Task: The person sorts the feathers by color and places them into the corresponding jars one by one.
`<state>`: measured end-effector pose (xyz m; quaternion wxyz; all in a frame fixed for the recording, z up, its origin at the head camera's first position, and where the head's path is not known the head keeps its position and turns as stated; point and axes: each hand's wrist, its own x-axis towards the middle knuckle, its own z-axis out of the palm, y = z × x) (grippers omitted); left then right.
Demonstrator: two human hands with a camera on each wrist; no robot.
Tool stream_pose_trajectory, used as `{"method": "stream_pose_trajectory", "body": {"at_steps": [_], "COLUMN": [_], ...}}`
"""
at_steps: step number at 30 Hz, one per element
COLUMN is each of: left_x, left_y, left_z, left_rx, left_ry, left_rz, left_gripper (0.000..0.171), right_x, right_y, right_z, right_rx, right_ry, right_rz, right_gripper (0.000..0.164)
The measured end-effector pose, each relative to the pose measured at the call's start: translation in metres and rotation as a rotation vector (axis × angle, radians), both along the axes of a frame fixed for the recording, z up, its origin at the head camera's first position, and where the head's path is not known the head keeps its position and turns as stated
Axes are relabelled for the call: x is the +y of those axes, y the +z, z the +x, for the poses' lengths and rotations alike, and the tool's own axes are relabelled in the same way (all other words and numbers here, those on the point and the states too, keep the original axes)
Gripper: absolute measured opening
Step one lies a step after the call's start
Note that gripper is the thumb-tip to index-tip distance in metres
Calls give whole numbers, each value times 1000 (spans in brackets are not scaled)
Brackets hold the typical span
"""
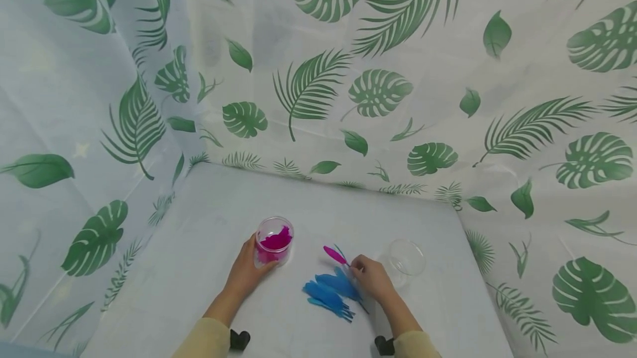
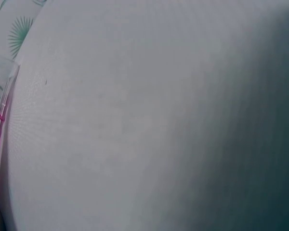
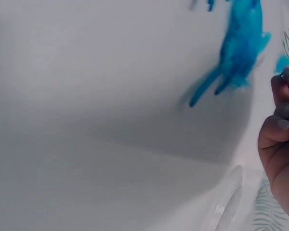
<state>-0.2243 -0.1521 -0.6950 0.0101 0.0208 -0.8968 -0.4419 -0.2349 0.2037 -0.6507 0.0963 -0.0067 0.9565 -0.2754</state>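
My left hand (image 1: 244,272) grips a clear round tub (image 1: 266,226) with bright magenta feathers (image 1: 278,240) inside. In the left wrist view only the tub's side (image 2: 10,82) shows at the left edge. Thumb and fingers of my right hand (image 1: 370,276) pinch a magenta feather (image 1: 334,254) by its thin end, and a thin blue strand (image 1: 340,249) shows beside it. Below and left of that hand, a loose bunch of blue feathers (image 1: 325,293) lies on the white table. The right wrist view shows blue feathers (image 3: 243,48) near the curled fingers.
A second clear round tub (image 1: 409,258) stands on the table (image 1: 239,195) just right of my right hand. Leaf-printed sheets (image 1: 318,87) hang behind and beside the table. Dark heart-shaped pieces (image 1: 240,340) show by both wrists.
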Motion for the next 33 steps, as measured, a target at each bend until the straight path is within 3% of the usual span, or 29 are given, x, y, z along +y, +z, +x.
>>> {"method": "stream_pose_trajectory", "body": {"at_steps": [21,26,33], "left_x": [0,0,1], "left_y": [0,0,-2], "left_z": [0,1,0], "left_rx": [-9,-4,20], "left_ry": [0,1,2], "left_rz": [13,16,-5], "left_gripper": [104,104,106], "right_x": [2,-5,-22], "right_y": [4,19,62], "right_z": [-7,-11,-26], "right_rx": [7,41,147], "right_ry": [-236,-266,-193], "right_rz": [-285,-328,-340], "right_gripper": [10,12,12]}}
